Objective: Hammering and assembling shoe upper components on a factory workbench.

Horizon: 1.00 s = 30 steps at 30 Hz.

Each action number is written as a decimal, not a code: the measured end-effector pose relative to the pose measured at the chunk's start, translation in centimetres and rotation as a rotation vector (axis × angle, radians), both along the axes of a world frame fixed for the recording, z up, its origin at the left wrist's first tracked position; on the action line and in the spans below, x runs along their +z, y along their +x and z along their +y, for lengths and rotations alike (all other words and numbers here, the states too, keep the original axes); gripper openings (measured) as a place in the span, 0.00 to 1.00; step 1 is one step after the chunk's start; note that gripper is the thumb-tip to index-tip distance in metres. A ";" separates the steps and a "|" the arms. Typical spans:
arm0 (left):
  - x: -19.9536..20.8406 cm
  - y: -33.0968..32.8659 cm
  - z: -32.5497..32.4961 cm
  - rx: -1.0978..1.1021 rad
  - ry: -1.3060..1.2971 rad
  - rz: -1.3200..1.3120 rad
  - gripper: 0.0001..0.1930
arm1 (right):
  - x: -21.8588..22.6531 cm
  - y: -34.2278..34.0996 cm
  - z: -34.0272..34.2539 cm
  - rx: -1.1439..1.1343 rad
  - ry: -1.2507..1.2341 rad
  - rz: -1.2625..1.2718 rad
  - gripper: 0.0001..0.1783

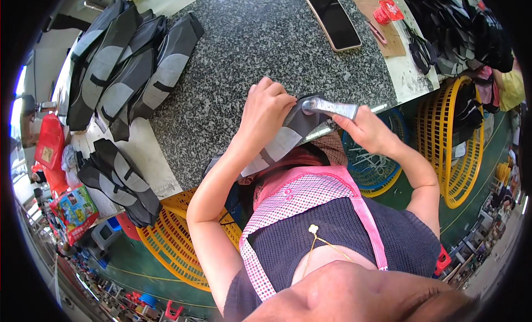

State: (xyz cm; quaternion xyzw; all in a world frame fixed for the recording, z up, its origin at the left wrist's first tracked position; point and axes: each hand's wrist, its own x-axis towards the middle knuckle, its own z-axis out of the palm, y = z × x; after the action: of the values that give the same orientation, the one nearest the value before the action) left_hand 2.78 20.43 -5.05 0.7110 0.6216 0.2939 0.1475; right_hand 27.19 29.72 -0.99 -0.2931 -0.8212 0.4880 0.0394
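Note:
A flat black and grey piece (282, 142) that looks like a shoe upper lies along the near edge of the stone slab. My left hand (267, 109) is closed over it, fingers curled at its far side; the thumb is mostly hidden. In my right hand (367, 131) is a silver metal hammer (332, 108), with a round face and a flared other end. Its round face rests on or just above the black end of the upper, close to my left fingertips. The hammer's handle is mostly covered by my fingers.
Similar uppers are heaped at the far left (116, 62) and near left (119, 181). A phone (333, 22), a red-capped container (387, 12) and black scissors (421, 52) lie at the far right. Yellow baskets (443, 150) and a blue basket (360, 181) stand below the table.

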 end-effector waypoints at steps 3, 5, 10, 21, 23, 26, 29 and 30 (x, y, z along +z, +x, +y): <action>-0.4 -0.3 -0.3 -0.114 0.156 0.204 0.08 | 2.3 -1.0 0.9 -0.085 0.010 -0.050 0.11; -0.2 -0.2 -0.3 -0.154 0.214 0.315 0.09 | 3.3 -1.9 0.7 -0.163 0.017 0.019 0.09; 0.1 -0.1 -0.6 -0.234 0.260 0.517 0.11 | 1.7 -1.6 1.2 0.040 0.102 -0.125 0.13; -0.3 0.2 -2.1 0.159 -0.047 -0.092 0.05 | 0.6 -2.1 0.9 0.001 0.049 -0.107 0.15; -0.4 0.9 -2.8 0.156 0.048 -0.048 0.04 | 1.5 -2.4 0.9 -0.026 0.040 -0.127 0.15; -0.3 1.4 -3.0 0.100 0.078 0.035 0.06 | 0.8 -2.5 0.1 -0.098 0.044 0.136 0.15; -0.4 1.6 -3.1 0.036 0.097 0.137 0.11 | 0.1 -1.8 0.5 0.052 0.144 -0.040 0.13; -0.2 1.7 -3.2 0.032 0.090 0.182 0.11 | 0.0 -2.0 0.8 0.021 0.110 -0.045 0.11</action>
State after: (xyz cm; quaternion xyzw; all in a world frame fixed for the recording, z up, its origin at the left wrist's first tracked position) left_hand 4.48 17.28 -5.23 0.7308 0.6297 0.2580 0.0536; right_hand 25.23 30.52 -0.97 -0.2928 -0.8505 0.4358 0.0319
